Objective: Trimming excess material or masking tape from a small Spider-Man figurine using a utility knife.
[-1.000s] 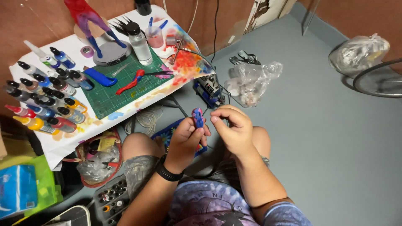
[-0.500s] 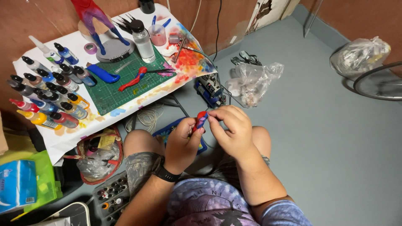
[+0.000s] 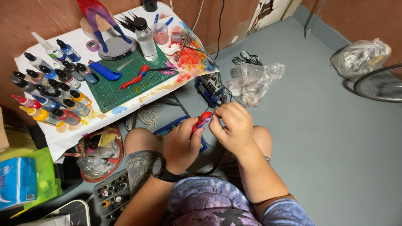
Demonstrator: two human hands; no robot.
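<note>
Red-and-blue glossy figure part (image 3: 202, 120) pinched between left hand (image 3: 181, 144) and right hand (image 3: 233, 127).

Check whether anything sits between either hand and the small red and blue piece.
Nothing visible does. The left hand grips the red and blue piece in its fingers, and the right hand pinches its upper end, above the lap.

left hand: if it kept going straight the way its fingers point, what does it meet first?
The left hand points up and to the right, toward the right hand. Beyond the small red and blue part it pinches, it would probably meet the right hand's fingertips first. Depth is hard to judge, though they look almost touching.
</note>
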